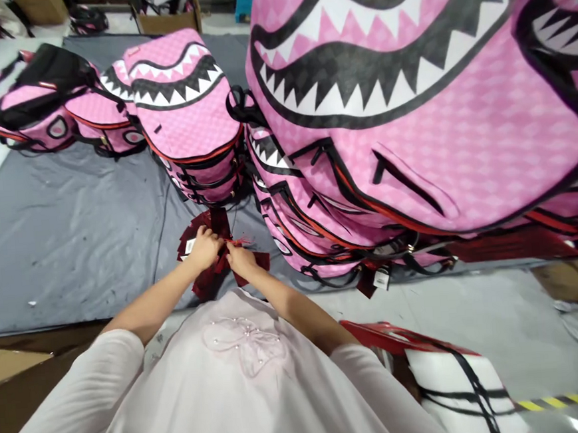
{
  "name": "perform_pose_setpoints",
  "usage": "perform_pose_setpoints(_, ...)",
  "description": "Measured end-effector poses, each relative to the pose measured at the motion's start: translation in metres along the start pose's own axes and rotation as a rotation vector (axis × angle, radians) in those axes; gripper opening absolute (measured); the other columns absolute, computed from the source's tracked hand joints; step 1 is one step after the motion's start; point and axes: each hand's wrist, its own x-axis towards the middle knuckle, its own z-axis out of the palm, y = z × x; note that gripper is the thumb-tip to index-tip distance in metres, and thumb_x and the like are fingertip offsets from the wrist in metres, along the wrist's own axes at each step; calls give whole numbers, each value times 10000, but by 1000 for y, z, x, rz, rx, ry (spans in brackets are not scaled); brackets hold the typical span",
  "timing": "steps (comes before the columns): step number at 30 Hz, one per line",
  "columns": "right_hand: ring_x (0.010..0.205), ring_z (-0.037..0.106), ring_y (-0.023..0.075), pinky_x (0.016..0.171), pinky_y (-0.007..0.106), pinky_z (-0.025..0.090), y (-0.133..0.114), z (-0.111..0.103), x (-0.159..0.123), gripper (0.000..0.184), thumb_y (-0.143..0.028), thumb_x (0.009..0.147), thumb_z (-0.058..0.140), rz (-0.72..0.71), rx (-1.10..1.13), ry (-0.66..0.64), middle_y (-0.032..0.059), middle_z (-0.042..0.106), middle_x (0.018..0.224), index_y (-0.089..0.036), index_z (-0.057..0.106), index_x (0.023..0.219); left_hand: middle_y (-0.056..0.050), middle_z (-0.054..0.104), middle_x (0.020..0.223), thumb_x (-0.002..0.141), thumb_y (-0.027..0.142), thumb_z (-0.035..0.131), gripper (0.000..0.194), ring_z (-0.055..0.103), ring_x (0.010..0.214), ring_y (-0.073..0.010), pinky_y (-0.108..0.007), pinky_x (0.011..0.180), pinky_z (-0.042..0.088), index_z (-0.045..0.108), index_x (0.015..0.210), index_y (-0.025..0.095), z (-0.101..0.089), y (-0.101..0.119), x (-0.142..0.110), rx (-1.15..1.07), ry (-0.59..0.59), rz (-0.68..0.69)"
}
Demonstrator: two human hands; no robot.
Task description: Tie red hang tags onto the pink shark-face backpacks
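Close to the table's front edge, my two hands meet over a bunch of dark red hang tags [205,286] spread on the grey cloth. My left hand [207,247] lies on the bunch with its fingers curled and closed on the tags. A small white label [190,245] shows beside it. Just to its right, my right hand [241,259] pinches the thin red strings [235,242] of the tags. The fingertips of both hands nearly touch, and what lies directly beneath them is hidden.
Stacked pink backpacks [196,117] with shark-mouth prints stand behind the hands. A taller pile [414,153] rises close on the right, with a tag [369,282] hanging from it. More bags [50,102] lie at the far left. A cardboard box [21,371] is at lower left.
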Motion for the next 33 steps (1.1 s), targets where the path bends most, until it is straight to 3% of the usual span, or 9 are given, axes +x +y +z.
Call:
perform_pose_setpoints(3,1020,678,219,864,319,484,4,-2,10,419,-283,1009,333,54,9,23,120,717,1108,-237,498,1391,-162,700,765,832,105,513,213,596,914,-298,-508,972,339,722,797,132,-24,-7,-10,79,-41,-48)
perform_pose_setpoints(7,1031,672,212,880,304,483,4,-10,11,423,-300,1005,372,140,100,64,108,710,1141,-227,502,1401,-164,708,751,799,97,514,211,618,880,-302,-548,974,340,708,728,139,-54,-36,-34,98,-116,-187)
perform_pose_setpoints(10,1032,664,182,899,269,475,5,-8,3,460,-304,987,443,28,299,135,50,706,1164,-275,451,1446,-105,719,819,838,178,492,224,630,871,-267,-556,1057,307,710,792,193,-61,-41,-38,-27,-39,-153)
perform_pose_setpoints(14,1029,653,144,939,240,458,37,21,-29,370,-267,965,466,-18,556,344,16,704,1160,-261,567,1321,-54,698,1008,946,340,398,309,637,943,-203,-343,914,477,691,995,254,-59,-4,-21,-330,108,-71)
perform_pose_setpoints(17,942,661,139,905,249,479,78,48,-78,343,-230,950,425,249,644,504,36,718,1060,-209,583,1254,-49,674,1049,961,355,385,324,638,951,-182,-283,844,497,676,1060,253,-57,39,-3,-465,118,-15)
perform_pose_setpoints(21,946,643,164,888,281,482,131,60,-128,417,-188,936,343,614,560,680,55,688,1011,-170,509,1318,-65,672,1041,944,280,407,312,643,935,-200,-285,801,494,693,1055,227,-43,87,30,-482,-21,85)
perform_pose_setpoints(27,1009,619,193,899,275,452,153,49,-129,382,-164,925,400,627,291,518,106,638,1135,-176,559,1273,-89,702,989,867,155,456,264,651,885,-213,-267,687,464,715,897,199,-10,138,66,-366,-299,122)
perform_pose_setpoints(30,1013,616,199,912,292,455,155,53,-127,321,-153,909,404,605,373,549,122,638,1159,-155,603,1161,-99,702,990,842,130,457,266,661,877,-221,-273,681,466,710,891,195,9,148,72,-358,-298,114)
perform_pose_setpoints(33,1058,614,182,947,297,452,161,61,-128,387,-127,892,390,557,525,646,117,643,1207,-157,555,1241,-128,697,1001,831,135,462,270,664,884,-244,-304,719,488,713,917,185,29,152,76,-408,-275,75)
